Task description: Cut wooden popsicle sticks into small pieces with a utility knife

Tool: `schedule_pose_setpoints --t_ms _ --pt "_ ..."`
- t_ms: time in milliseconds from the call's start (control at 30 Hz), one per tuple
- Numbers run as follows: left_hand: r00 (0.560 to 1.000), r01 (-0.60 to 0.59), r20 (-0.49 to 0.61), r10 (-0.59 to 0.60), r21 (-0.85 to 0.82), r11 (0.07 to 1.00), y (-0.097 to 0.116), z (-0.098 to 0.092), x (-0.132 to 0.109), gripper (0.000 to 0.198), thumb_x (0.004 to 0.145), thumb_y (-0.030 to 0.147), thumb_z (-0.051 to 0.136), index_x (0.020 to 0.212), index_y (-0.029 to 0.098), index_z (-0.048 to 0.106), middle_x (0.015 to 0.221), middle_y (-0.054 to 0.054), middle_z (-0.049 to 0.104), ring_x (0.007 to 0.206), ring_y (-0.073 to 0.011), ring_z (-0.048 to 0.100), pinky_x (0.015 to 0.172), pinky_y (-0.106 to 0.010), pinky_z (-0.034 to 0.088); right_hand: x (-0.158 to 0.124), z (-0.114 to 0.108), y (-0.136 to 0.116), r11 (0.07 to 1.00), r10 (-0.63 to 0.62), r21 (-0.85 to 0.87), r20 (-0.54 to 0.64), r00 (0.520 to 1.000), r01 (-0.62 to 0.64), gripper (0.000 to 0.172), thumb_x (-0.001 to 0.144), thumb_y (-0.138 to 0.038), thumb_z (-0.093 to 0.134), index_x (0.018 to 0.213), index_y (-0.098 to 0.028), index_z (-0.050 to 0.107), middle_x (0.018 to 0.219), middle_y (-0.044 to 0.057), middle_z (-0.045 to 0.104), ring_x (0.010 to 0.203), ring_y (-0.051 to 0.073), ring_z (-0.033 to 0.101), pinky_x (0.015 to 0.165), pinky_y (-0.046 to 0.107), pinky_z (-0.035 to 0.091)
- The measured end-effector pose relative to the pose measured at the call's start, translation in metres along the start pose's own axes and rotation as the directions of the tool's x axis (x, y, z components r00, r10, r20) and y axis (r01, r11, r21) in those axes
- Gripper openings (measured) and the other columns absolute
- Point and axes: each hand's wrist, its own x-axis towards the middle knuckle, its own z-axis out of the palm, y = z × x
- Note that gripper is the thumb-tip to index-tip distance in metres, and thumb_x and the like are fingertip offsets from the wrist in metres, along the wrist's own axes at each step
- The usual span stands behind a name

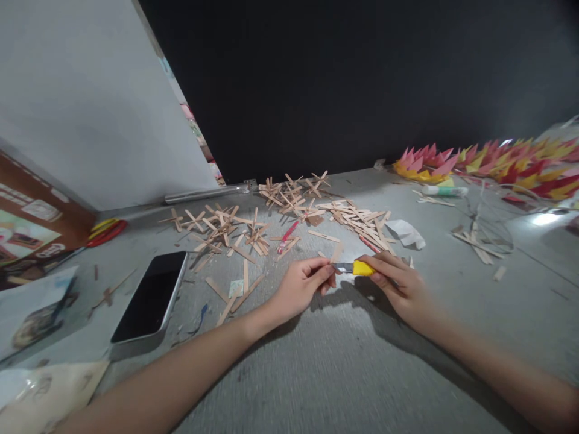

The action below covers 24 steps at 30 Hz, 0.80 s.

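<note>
**Yellow-handled blade [359, 268] bridges a gap above a grey, finely streaked surface [289, 374]**

With the blade as the dial's centre, a glossy printed box [40, 211] stands at 9 o'clock, and nearer in lies a flat phone [151, 295], black-screened and round-cornered. Star-like clusters of thin wooden sticks [219, 229] bristle from 10 to 11. The left hand [307, 283] is pinched, thumb to fingers, on what appears to be a flat wooden slip [337, 252], its pale end poking up towards 12. The right hand [400, 286] grips the smooth yellow handle. At 1 lies a loose heap of straight sticks [359, 220]; at 2, crumpled white tissue [409, 234], then a plastic tube [438, 191] and spiky paper petals [427, 166]. The blade lies between the hands: at 3 o'clock from the left, its thin grey metal reaching those fingertips, and at 9 from the right.
</note>
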Motion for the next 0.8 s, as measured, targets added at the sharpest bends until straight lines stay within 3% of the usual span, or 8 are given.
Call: schedule_pose_setpoints --t_ms 800 --pt "1.0 -0.013 0.009 0.013 -0.03 0.999 -0.0047 -0.0016 0.001 0.041 0.103 0.049 0.06 0.078 0.016 0.066 0.071 0.0 0.062 0.06 -0.0099 0.052 0.06 -0.023 0.038 0.0044 0.0002 -0.0013 1.0 0.008 -0.017 0.011 1.0 -0.008 0.031 0.11 -0.03 0.049 0.13 -0.027 0.073 0.109 0.009 0.073 0.098 0.026 0.068 0.082 0.041 0.052"
